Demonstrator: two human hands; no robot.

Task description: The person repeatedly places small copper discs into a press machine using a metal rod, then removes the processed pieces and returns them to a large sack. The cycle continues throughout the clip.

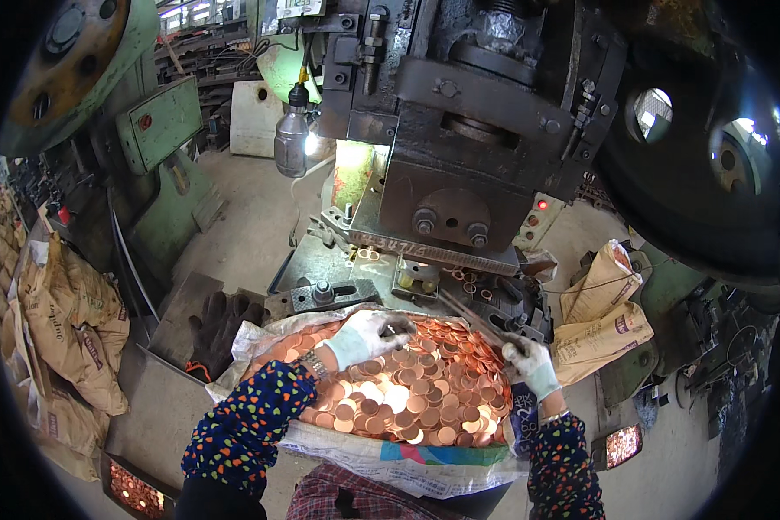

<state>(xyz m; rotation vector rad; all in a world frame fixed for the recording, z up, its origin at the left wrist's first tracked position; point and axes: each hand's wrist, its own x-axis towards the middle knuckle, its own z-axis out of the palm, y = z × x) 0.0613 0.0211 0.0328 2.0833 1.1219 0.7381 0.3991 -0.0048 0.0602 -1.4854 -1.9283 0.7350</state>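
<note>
Risks, judged from the layout:
- Reach toward the press (459,147) with tongs (472,319) held in right hand (529,362); tip close to the die area under the ram. Pinch or crush likely if a hand strays past the tongs while the ram cycles.
- Copper discs (399,390) heaped loose and high in an open sack (381,455); slide over the near rim probable if the pile gets pushed or the sack sags.
- Thin discs, smooth faces; two stuck together easily picked as one, then misfed.
- Gloved fingers on slick metal: weak grip, dropped disc possible among the rings (472,284) lying on the press bed.

Hands:
- Left hand (371,334), white glove, palm down on far edge of the pile, fingers curled narrow over discs; whether one is actually pinched, cannot tell.
- Right hand, white glove, closed around the tongs' handles at the right edge of the pile.

Discs:
- Flat, round, bright orange-copper, glare on the middle of the heap.
- Overlapping at all angles, none stacked neatly.
- Sack right in front of the body, between both forearms, just below the press bed.
- More of the same colour in a tray (134,492) at lower left and another (622,445) at lower right.
</note>
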